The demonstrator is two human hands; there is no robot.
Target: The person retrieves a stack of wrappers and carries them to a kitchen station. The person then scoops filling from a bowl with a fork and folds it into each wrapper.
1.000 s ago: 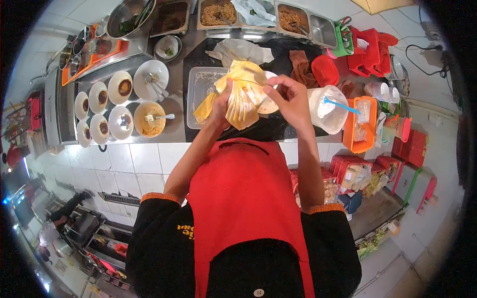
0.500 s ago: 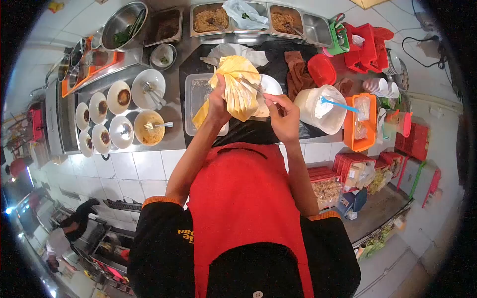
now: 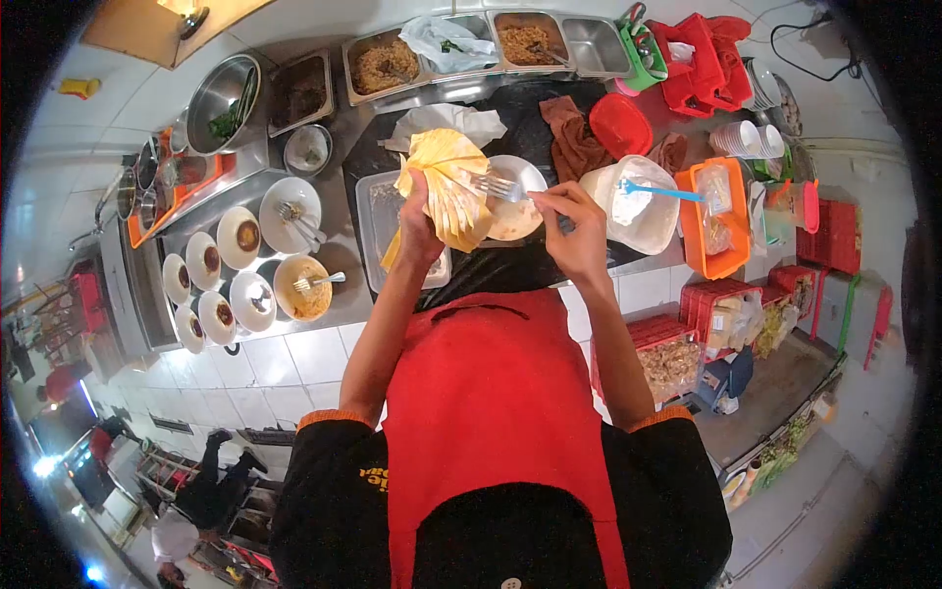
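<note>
A fanned stack of yellow dough wrappers, dusted with white, is gripped along its left edge by my left hand. My right hand pinches the handle of a metal fork. The tines reach the right side of the fan; whether they touch it, I cannot tell. Below the fork lies a white plate with some residue on it. Partly hidden under my left hand and the wrappers is a clear plastic container. To the right of my right hand stands a white tub with a blue-handled utensil.
Several bowls with dark sauce stand in rows at the left. Metal trays of food line the back. An orange basket, red baskets and paper cups are at the right. Another person is at the lower left.
My view has shifted and tilted slightly. The fork has turned so its tines now show clearly, and it has drawn a little away from the middle of the wrappers.
</note>
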